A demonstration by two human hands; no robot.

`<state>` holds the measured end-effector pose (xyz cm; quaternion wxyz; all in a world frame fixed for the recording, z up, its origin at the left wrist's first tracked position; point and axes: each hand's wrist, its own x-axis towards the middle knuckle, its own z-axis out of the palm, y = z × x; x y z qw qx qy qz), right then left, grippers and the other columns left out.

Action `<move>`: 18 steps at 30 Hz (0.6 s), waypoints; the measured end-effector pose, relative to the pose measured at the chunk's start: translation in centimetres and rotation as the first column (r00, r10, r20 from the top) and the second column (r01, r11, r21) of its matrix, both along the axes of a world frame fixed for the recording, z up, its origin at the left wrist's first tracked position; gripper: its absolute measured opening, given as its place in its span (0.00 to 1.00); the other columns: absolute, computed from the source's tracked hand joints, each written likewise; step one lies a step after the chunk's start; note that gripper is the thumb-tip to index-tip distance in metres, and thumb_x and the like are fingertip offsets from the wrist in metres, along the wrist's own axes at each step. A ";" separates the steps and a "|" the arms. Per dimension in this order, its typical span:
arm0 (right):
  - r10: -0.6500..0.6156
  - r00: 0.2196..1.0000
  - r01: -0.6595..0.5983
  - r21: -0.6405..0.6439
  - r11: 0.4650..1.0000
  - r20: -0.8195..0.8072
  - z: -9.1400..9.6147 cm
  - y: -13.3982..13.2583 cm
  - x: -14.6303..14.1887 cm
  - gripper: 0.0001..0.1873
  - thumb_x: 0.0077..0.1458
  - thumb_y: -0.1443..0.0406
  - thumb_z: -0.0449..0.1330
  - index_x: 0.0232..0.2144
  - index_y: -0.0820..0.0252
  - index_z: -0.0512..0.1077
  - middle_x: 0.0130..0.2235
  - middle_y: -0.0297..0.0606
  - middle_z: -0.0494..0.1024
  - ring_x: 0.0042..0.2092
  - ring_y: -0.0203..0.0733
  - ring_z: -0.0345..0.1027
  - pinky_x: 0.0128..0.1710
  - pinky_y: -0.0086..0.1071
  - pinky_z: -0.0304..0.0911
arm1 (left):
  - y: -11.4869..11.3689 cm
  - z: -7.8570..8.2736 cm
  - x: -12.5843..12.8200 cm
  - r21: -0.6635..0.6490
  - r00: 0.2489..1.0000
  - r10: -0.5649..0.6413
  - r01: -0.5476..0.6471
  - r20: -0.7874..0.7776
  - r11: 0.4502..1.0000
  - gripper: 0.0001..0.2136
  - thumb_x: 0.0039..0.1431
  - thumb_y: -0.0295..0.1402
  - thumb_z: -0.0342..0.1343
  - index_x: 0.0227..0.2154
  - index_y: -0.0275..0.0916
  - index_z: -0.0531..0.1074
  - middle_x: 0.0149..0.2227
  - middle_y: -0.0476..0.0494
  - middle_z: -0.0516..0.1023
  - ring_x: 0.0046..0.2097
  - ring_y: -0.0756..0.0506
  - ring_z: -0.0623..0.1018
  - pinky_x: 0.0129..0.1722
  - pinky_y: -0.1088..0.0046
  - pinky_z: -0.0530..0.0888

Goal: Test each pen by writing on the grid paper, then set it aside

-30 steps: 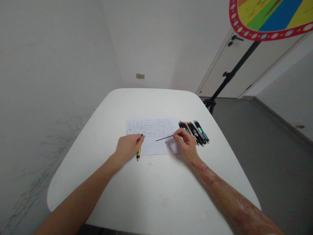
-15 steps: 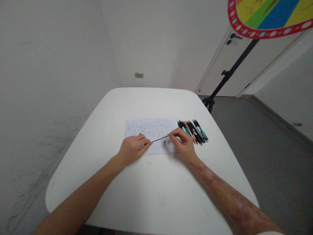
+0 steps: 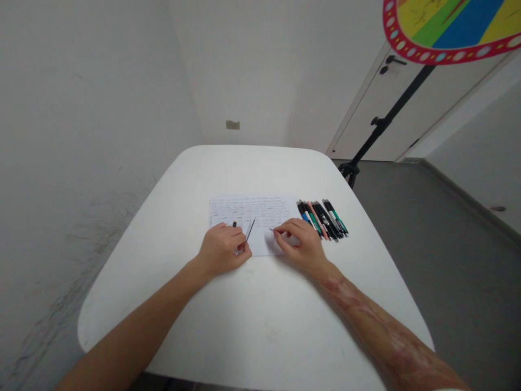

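My left hand (image 3: 222, 250) is closed over the near left part of a written sheet of paper (image 3: 260, 247). A thin dark pen refill (image 3: 251, 230) slants up from between its thumb and fingers. Something pale shows under those fingers, perhaps a pen barrel, mostly hidden. Just beyond the knuckles is a small black and yellowish piece (image 3: 234, 224). My right hand (image 3: 301, 245) hovers over the sheet's right side, thumb and forefinger pinched on a small pointed piece (image 3: 271, 229) that looks like a metal pen tip. To its right lie several pens (image 3: 321, 220).
The white table (image 3: 252, 320) has rounded corners and stands near a wall. Behind it on the right, a colourful wheel (image 3: 451, 32) rides on a black stand (image 3: 376, 127) by a door (image 3: 401, 119). A socket plate (image 3: 233, 125) is on the back wall.
My right hand has let go of the refill and pinched the small piece that lay on the paper. The refill, still in my left hand, has swung from nearly level to steeply slanted.
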<state>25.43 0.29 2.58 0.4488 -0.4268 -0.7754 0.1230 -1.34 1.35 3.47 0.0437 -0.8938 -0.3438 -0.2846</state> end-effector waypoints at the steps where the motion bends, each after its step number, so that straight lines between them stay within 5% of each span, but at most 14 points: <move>1: 0.005 0.997 -0.006 0.009 1.000 0.077 0.0 0.0 -0.1 0.06 0.68 0.65 0.63 0.37 0.52 0.80 0.35 0.40 0.83 0.38 0.48 0.75 0.41 0.45 0.68 | 0.0 0.0 0.0 0.002 1.000 -0.004 0.004 -0.010 1.000 0.11 0.60 0.27 0.57 0.22 0.41 0.69 0.24 0.49 0.75 0.28 0.48 0.73 0.34 0.66 0.67; 10: 0.040 0.887 -0.073 0.056 0.996 0.461 -0.3 0.1 -0.8 0.08 0.70 0.66 0.62 0.36 0.54 0.79 0.37 0.41 0.84 0.42 0.50 0.72 0.47 0.47 0.64 | 0.2 -0.5 0.1 -0.002 0.997 -0.025 0.025 -0.079 1.000 0.12 0.62 0.28 0.58 0.21 0.41 0.71 0.26 0.49 0.76 0.29 0.47 0.74 0.36 0.63 0.67; 18: 0.069 0.975 -0.078 0.036 0.996 0.212 -0.5 0.2 -0.2 0.04 0.69 0.67 0.62 0.40 0.55 0.78 0.39 0.41 0.83 0.42 0.50 0.72 0.46 0.46 0.66 | 1.0 -0.3 -1.1 0.033 0.998 0.059 -0.059 -0.005 0.998 0.13 0.68 0.30 0.57 0.25 0.41 0.72 0.27 0.49 0.77 0.30 0.47 0.75 0.36 0.65 0.68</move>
